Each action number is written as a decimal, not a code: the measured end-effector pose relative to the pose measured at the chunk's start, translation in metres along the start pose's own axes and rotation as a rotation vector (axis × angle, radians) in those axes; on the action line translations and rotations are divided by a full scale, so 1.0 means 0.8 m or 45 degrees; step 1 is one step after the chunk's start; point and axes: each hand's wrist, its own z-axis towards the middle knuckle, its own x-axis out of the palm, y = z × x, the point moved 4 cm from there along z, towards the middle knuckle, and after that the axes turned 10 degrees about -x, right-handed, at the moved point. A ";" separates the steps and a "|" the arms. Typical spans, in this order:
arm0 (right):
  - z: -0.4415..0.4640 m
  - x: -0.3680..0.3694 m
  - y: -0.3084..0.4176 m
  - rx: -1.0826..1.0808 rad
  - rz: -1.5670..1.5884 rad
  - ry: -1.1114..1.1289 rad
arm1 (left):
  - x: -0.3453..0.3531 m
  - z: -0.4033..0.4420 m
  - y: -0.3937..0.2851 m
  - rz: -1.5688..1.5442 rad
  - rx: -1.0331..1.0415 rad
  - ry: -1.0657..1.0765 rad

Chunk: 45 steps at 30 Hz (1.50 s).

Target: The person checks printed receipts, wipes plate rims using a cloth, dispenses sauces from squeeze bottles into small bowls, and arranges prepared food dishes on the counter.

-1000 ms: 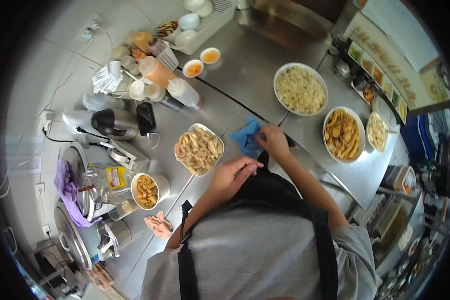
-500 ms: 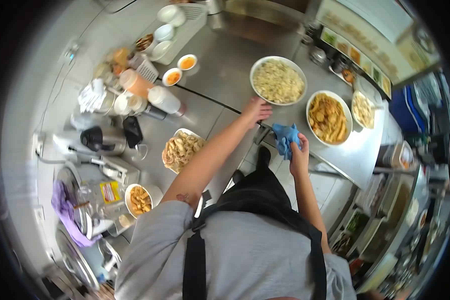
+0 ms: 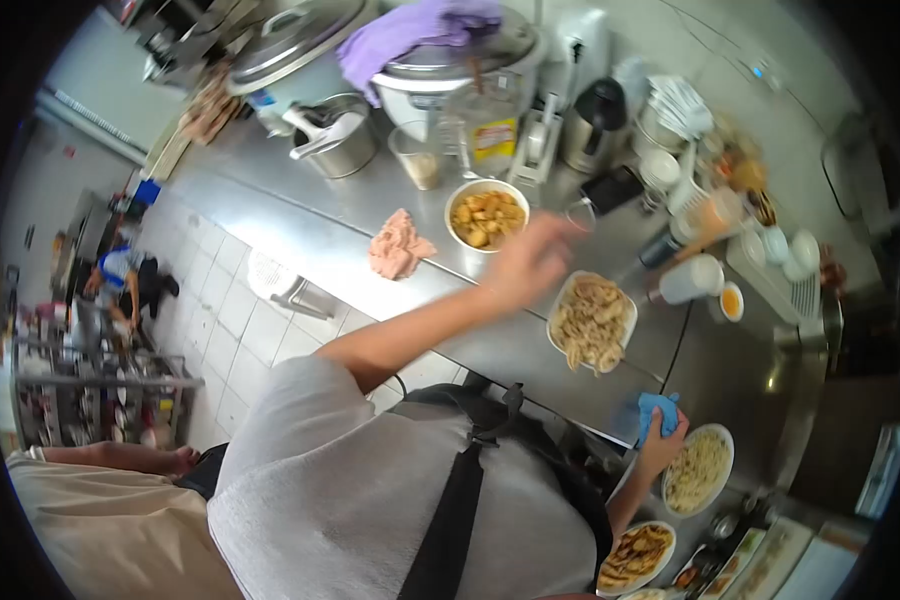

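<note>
My left hand [image 3: 538,262] is raised over the steel counter [image 3: 340,215], blurred, with fingers apart and nothing seen in them. Beneath and beside it are a round tub of browned food chunks [image 3: 487,218] and a white dish heaped with pale cooked pieces [image 3: 592,320]. A blue cloth [image 3: 656,409] is held in the fingers of my right hand [image 3: 664,440], at the counter edge. Just right of that hand is an oval plate of pale, rice-like food [image 3: 698,470]. Lower down lies a plate of browned food [image 3: 637,556].
A pink cloth [image 3: 400,245] lies left of the tub. Behind stand a metal pot [image 3: 342,150], large lidded cookers with a purple cloth [image 3: 410,40], a kettle [image 3: 594,125] and squeeze bottles [image 3: 692,279]. One person [image 3: 120,520] is close at lower left, another [image 3: 128,280] farther off.
The view has swung toward the cookers. My left hand has left the rice-like plate and come over near the tub. The blue cloth stays in my right hand. Two other people have come into view.
</note>
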 end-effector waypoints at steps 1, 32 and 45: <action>0.011 0.007 0.000 -0.034 -0.109 0.191 | -0.065 0.011 0.022 0.246 0.060 -0.344; -0.009 0.067 0.172 -0.192 0.370 -0.109 | -0.463 -0.043 0.286 1.687 -0.375 -1.091; -0.013 0.033 0.214 -0.148 1.009 -0.061 | 0.171 -0.127 -0.045 -0.201 0.093 0.219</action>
